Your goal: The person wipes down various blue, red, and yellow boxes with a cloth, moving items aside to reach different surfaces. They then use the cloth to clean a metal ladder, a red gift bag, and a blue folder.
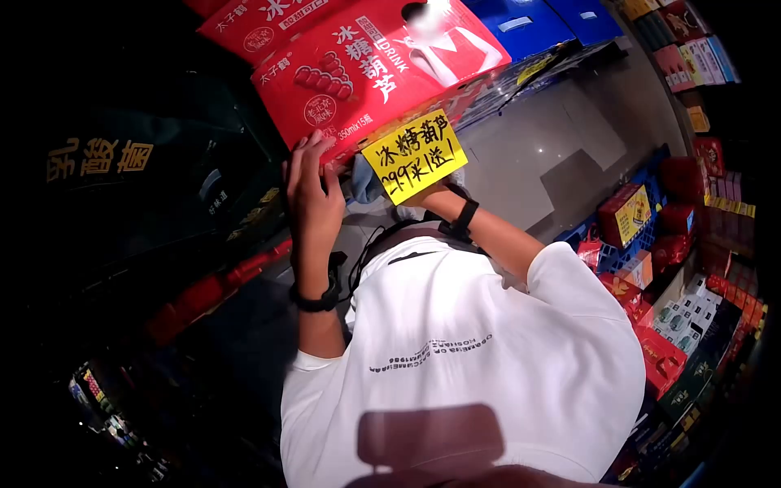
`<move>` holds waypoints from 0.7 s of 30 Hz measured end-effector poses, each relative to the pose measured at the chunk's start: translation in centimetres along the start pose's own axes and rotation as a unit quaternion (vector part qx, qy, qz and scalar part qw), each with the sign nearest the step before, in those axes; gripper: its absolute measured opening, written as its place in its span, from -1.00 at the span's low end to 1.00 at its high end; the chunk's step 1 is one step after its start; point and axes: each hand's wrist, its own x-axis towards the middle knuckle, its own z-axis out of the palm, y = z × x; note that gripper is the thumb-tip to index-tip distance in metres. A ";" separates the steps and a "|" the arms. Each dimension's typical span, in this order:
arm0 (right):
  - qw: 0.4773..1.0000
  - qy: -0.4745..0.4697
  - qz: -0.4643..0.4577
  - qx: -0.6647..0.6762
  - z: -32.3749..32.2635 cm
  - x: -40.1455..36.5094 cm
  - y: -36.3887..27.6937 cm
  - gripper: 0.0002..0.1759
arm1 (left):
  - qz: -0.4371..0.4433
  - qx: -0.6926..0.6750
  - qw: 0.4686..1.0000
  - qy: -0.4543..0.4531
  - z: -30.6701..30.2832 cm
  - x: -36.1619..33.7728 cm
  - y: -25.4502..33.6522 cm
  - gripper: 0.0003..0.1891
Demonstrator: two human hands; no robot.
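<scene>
A red drink carton [358, 73] with white Chinese lettering and a picture of candied fruit skewers lies in front of me. My left hand [313, 183] is at its near left corner, fingers stretched up against the edge and thumb apart. From the carton's near edge hangs a yellow handwritten price sign [415, 156]. My right hand [435, 198] reaches in behind this sign. Its fingers are hidden there, so whether it grips the sign, the carton or something else does not show.
Another red carton [264, 28] sits beyond, with blue boxes [521, 28] to its right. Dark green packaging [163, 154] stands at the left. Along the right are shelved goods, including a red box [625, 215] near a blue crate [647, 240]. Grey floor [561, 154] shows between.
</scene>
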 end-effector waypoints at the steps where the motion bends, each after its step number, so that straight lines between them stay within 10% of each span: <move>1: 0.998 0.062 -0.017 0.019 0.4 0.1 -0.5 -0.65 | 0.002 -0.004 1.000 0.004 0.0 0.0 0.1 -0.65; 8: 0.992 0.069 -0.083 -0.062 7.8 0.1 6.4 -0.57 | 0.009 -0.008 1.000 0.001 -0.3 0.0 -0.1 -0.66; 10: 0.999 -0.025 0.039 -0.001 -0.6 -0.3 3.9 -0.57 | 0.009 -0.007 1.000 0.001 -0.2 -0.1 -0.3 -0.67; 14: 0.982 0.101 0.003 0.161 -5.8 -0.7 7.9 -0.59 | -0.005 0.002 1.000 0.011 0.2 -0.3 -0.2 -0.66; 15: 0.987 0.108 -0.118 -0.002 -6.0 -0.6 10.5 -0.56 | -0.010 -0.006 1.000 0.006 0.0 -0.2 0.0 -0.66; 21: 0.983 0.154 -0.042 -0.088 -11.0 -1.8 15.3 -0.58 | -0.017 -0.003 1.000 0.007 0.0 0.0 0.2 -0.68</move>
